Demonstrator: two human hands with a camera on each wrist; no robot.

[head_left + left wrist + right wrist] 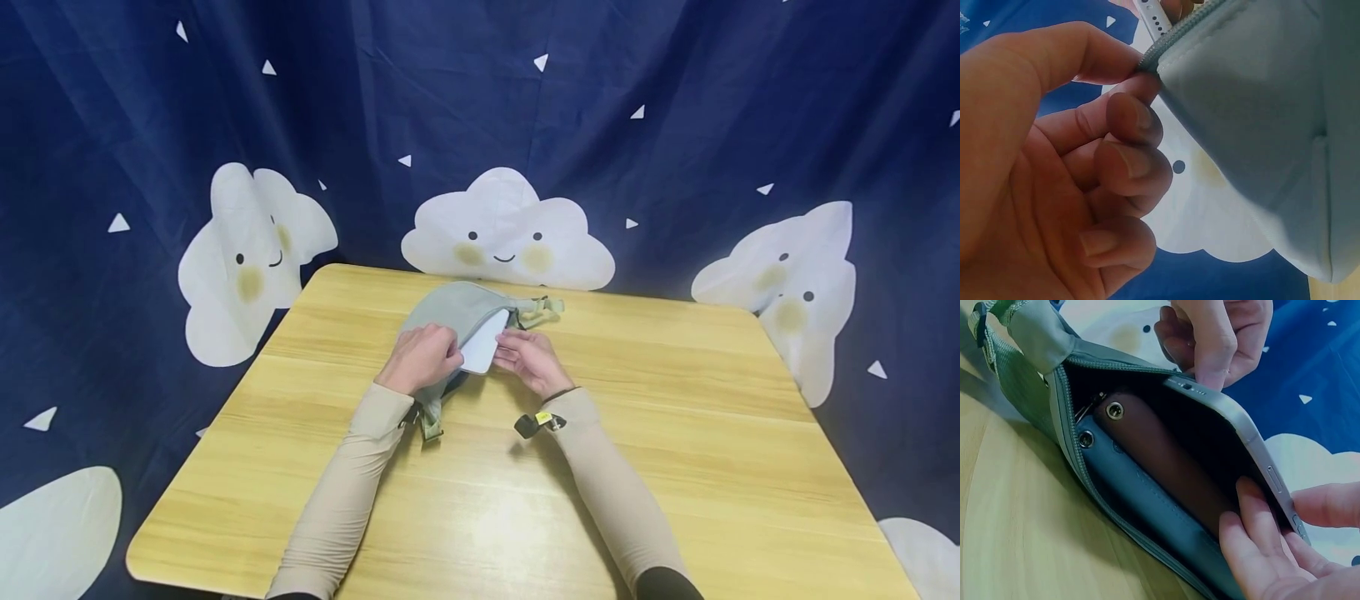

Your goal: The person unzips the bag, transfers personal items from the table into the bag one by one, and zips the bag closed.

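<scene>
A grey-green sling bag (448, 307) lies on the table with its zipped mouth open. My left hand (420, 358) pinches the zipper edge of the bag (1247, 112) between thumb and index finger, its other fingers curled below. In my right hand (531, 360) is a white-backed smartphone (485, 340), partly inside the opening. The right wrist view shows the thumb on the silver side of the phone (1257, 440) and the fingers on its inner face. Deeper in the bag lie a brown leather-like item (1154, 450) and a dark blue one (1138, 487), each with a metal eyelet.
The bag's strap with buckles (543, 307) lies toward the back, and another strap end (431, 427) hangs near my left wrist. The wooden table (675, 400) extends on both sides. A dark blue curtain (480, 100) with cloud prints stands behind it.
</scene>
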